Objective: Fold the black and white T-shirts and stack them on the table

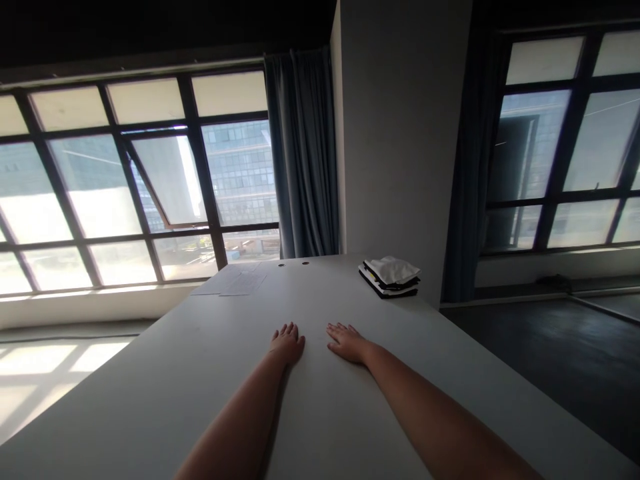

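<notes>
My left hand (288,343) lies flat, palm down, on the white table (320,413), its fingers stretched out and nothing in it. To its right, my right hand (346,342) rests the same way, fingers extended and pointing inward. A gap of bare tabletop separates the two hands. Beyond my right hand, near the table's right edge, sits a folded stack of black and white fabric (391,273), white on top with a small bit of yellow at its left side. Neither hand touches it.
Thin sheets of paper (245,281) lie at the table's far left. Two dark round spots (305,263) mark the far end. A grey pillar (400,133) and a blue curtain (305,153) stand behind, with windows (240,173) to both sides, one pane tilted.
</notes>
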Demonstrator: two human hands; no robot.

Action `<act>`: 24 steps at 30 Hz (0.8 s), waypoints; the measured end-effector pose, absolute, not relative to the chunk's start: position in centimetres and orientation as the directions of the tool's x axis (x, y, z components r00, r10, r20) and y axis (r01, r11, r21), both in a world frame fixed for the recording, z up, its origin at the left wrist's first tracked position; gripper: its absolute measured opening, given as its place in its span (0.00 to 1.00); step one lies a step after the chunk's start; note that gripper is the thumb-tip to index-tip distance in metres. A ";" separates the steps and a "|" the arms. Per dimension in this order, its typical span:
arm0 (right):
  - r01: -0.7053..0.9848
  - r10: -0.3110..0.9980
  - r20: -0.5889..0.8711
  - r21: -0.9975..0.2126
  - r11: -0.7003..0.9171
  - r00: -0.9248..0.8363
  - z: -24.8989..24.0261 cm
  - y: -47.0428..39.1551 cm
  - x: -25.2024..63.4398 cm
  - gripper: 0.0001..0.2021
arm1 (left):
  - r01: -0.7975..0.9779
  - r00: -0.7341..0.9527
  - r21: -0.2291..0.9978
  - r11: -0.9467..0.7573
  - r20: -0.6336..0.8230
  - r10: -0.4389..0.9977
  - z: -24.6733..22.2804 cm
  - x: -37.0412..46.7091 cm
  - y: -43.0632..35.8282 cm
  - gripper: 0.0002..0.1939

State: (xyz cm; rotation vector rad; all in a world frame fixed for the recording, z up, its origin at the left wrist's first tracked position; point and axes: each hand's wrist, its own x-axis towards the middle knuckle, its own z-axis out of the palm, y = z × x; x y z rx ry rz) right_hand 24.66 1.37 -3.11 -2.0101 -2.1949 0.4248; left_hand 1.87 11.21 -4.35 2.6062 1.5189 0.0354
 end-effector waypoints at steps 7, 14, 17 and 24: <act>0.946 0.990 -0.080 -0.312 0.089 -0.120 -2.5 1.3 25.2 0.37 | 0.857 0.505 0.130 -0.498 -0.031 0.862 -4.0 1.7 10.9 0.36; 0.945 0.991 -0.067 -0.315 0.086 -0.113 -2.9 1.5 24.9 0.36 | 0.852 0.512 0.138 -0.505 -0.020 0.858 -4.6 1.6 11.5 0.37; 0.943 0.991 -0.063 -0.321 0.090 -0.116 -2.9 1.4 25.0 0.36 | 0.851 0.514 0.136 -0.507 -0.023 0.857 -4.8 1.6 11.7 0.37; 0.940 0.991 -0.061 -0.329 0.094 -0.120 -3.1 1.4 25.2 0.35 | 0.849 0.518 0.140 -0.510 -0.026 0.855 -5.0 1.7 11.8 0.36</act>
